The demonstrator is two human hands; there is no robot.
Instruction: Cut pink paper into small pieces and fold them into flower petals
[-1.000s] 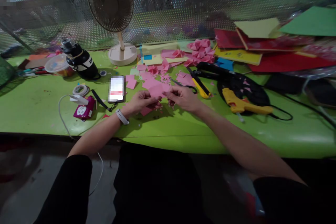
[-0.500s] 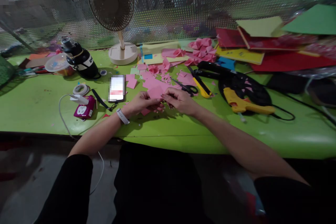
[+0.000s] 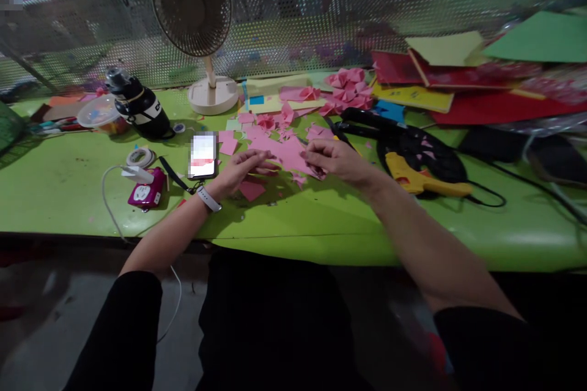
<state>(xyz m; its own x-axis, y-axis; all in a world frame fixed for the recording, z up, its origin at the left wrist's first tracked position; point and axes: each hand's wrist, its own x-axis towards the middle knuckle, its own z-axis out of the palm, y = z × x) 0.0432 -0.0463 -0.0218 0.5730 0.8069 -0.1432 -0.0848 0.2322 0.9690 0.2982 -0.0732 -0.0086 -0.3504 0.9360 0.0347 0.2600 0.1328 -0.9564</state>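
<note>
Some pink paper (image 3: pixel 292 151), between left hand (image 3: pixel 243 170) and right hand (image 3: pixel 335 162); green table (image 3: pixel 293 220)

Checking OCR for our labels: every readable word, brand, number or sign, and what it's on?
Nothing reads in full with certainty.
Black bottle: dark letters on its white band, perhaps starting "E"; the rest is unclear.
Phone: screen pixelated, unreadable.
Yellow sheet: faint marks, too small to read.
</note>
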